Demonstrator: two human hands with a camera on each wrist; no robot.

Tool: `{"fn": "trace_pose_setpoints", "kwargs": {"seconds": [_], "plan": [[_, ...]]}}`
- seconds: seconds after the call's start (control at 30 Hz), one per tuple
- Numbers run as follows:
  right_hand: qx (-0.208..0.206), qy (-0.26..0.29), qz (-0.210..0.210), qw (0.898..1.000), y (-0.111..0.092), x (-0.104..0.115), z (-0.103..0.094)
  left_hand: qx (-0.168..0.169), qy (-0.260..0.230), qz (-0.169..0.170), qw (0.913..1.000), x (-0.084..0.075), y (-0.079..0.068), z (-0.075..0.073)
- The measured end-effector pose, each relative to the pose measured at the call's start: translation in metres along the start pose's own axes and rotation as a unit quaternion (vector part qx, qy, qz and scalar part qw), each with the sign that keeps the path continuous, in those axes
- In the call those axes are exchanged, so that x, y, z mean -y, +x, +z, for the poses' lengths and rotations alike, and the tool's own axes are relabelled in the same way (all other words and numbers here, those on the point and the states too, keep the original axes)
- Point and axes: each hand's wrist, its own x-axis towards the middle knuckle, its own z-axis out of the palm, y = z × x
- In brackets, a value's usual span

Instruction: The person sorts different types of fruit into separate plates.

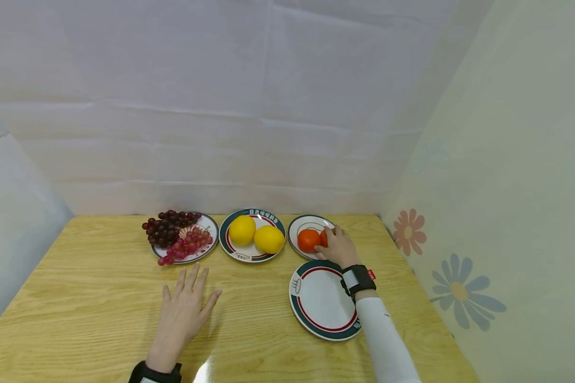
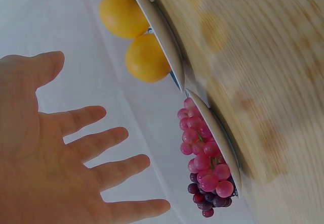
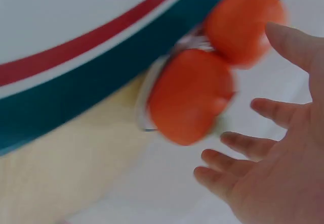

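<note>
My right hand [image 1: 341, 248] reaches over the small white plate [image 1: 311, 221] at the back right, fingers spread around the right-hand tomato [image 1: 323, 238]. In the right wrist view, the fingers are parted and a gap shows between them and the blurred near tomato [image 3: 192, 97]. Another tomato [image 1: 309, 241] lies to its left on the same plate. My left hand [image 1: 184, 308] hovers over the table with fingers spread, in front of the plate of grapes. Pink grapes [image 1: 187, 246] and dark grapes [image 1: 163, 231] lie on that plate [image 1: 213, 229].
A plate with a green and red rim [image 1: 323, 298] lies under my right wrist. Two yellow fruits [image 1: 269, 239] sit on a similar plate [image 1: 225, 242] at the back middle. A white sheet [image 1: 220, 133] stands behind the wooden table [image 1: 249, 330], and a flowered sheet [image 1: 460, 239] flanks it on the right.
</note>
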Motion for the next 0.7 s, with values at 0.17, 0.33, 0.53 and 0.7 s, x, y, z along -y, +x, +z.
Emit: {"fn": "trace_pose_setpoints", "kwargs": {"seconds": [0.17, 0.33, 0.53, 0.7], "plan": [[-0.046, -0.045, -0.033, 0.997, -0.023, 0.025, -0.009, 0.002, -0.002, -0.003, 1.0, -0.001, 0.0, 0.001], [-0.062, -0.026, -0.054, 0.996, -0.057, 0.059, -0.021, 0.002, -0.005, -0.002, 1.0, -0.002, 0.0, 0.0], [-0.061, -0.001, -0.072, 0.996, -0.097, 0.09, -0.021, 0.007, -0.008, 0.0, 0.9999, -0.004, 0.002, 0.001], [-0.063, 0.011, -0.084, 0.994, -0.115, 0.104, -0.015, 0.003, -0.008, 0.003, 1.0, -0.006, 0.003, 0.001]]}}
